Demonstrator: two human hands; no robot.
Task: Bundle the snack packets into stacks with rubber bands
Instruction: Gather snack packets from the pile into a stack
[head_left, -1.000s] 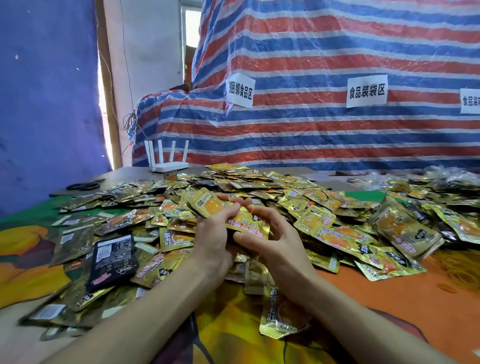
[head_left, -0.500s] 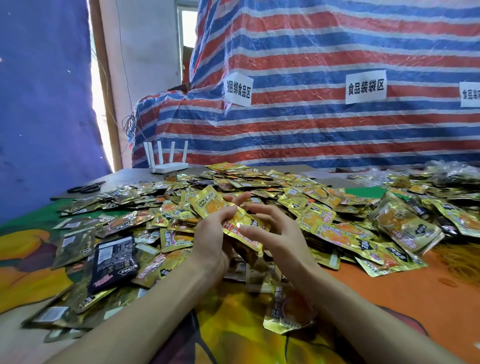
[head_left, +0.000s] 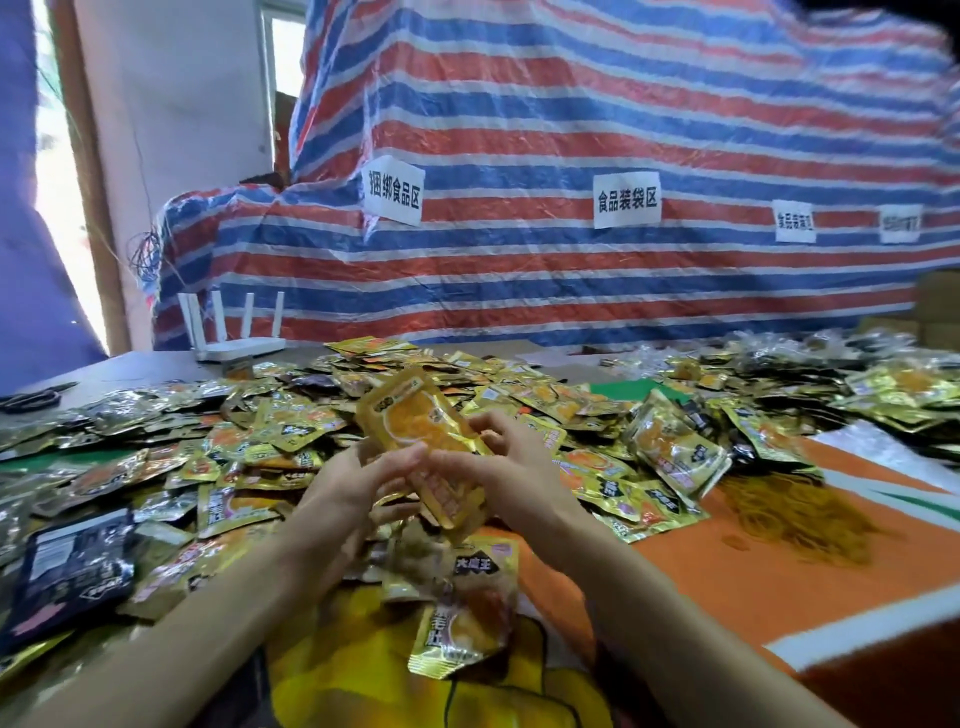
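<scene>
Striped tarp (head_left: 571, 291) backs the counter (head_left: 727, 582), which is heaped with loose packets (head_left: 270, 441). My left hand (head_left: 358, 480) and right hand (head_left: 501, 467) both grip a small stack (head_left: 415, 426) by its lower end, just above the heap. The foil looks light, slick and crinkly, so I'd squeeze the flat faces mid-stack to stop them sliding.

A white router (head_left: 236, 349) stands mid-left before a striped tarp (head_left: 571, 130) bearing paper signs (head_left: 627, 200); scissors (head_left: 31, 400) lie at far left.

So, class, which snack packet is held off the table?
The orange-gold foil packet held by the left hand and right hand; the others lie on the orange-clothed table.
</scene>
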